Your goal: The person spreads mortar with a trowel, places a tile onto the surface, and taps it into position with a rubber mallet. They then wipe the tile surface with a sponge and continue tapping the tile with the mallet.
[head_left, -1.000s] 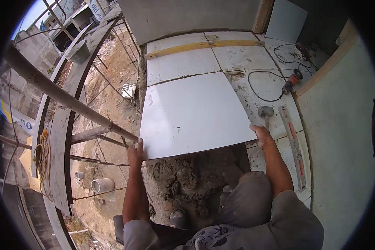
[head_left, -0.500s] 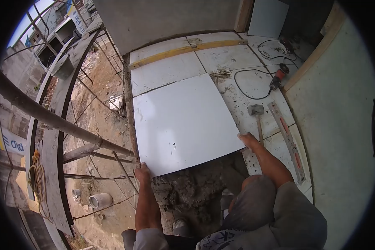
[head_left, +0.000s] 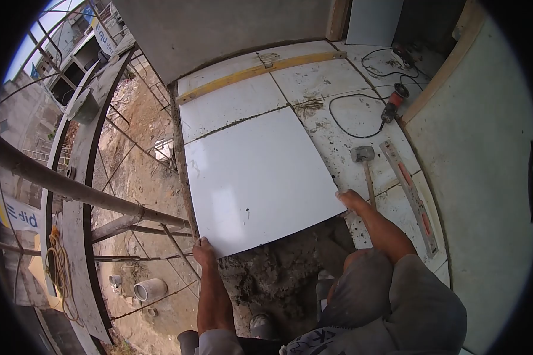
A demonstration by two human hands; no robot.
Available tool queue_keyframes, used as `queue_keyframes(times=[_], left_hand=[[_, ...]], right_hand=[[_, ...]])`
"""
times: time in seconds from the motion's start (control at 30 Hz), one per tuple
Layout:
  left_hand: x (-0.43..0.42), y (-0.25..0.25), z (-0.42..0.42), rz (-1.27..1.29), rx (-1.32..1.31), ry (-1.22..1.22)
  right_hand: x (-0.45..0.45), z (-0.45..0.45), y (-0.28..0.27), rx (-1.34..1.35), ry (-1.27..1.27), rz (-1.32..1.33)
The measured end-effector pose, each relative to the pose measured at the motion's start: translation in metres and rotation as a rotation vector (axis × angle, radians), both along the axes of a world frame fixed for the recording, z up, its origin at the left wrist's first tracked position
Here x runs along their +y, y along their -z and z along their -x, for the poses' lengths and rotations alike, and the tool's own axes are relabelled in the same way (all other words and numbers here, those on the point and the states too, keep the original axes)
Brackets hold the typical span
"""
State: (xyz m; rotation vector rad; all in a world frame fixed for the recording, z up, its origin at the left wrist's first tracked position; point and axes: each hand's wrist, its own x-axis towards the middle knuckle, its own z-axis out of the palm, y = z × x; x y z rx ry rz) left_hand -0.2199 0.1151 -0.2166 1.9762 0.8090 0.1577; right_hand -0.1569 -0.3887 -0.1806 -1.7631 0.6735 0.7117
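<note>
A large white floor tile [head_left: 260, 177] lies in front of me, its near edge over dark wet mortar [head_left: 272, 278]. My left hand [head_left: 204, 252] is closed on its near left corner, thumb on top. At the near right corner, my right hand [head_left: 350, 201] grips the tile's side edge. The fingers beneath the tile are hidden. Between the tile's far edge and the laid tiles [head_left: 231, 106] runs a dark joint. To the right of my right hand lies a rubber mallet [head_left: 363, 155], head away from me.
A yellow straightedge [head_left: 260, 76] lies across the far tiles. On the right are an angle grinder [head_left: 394, 105] with its cord and a long grey level [head_left: 410, 195]. Scaffold poles [head_left: 89, 182] and a plank [head_left: 80, 207] border the drop on the left, where a bucket [head_left: 83, 106] stands.
The tile has shifted slightly toward me, and the joint at its far edge shows wider. Its reflections have changed. Both hands keep their hold, and the camera view has moved a little.
</note>
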Motion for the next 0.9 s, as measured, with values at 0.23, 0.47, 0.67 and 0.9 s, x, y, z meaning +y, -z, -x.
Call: queue_keyframes(times=[0.23,0.47,0.67,0.9], left_hand=[[-0.004,0.0,-0.001,0.002,0.06,-0.054],[0.001,0.021,0.002,-0.014,0.049,-0.081],[0.005,0.017,-0.002,-0.028,0.022,-0.081],[0.001,0.023,-0.006,-0.104,0.125,-0.124]], right_hand=[[0.005,-0.004,0.011,-0.007,0.011,0.137],[0.004,-0.007,0.026,-0.084,-0.188,0.666],[0.029,0.003,-0.011,-0.074,-0.023,0.522],[0.02,0.007,0.016,-0.278,-0.264,0.693]])
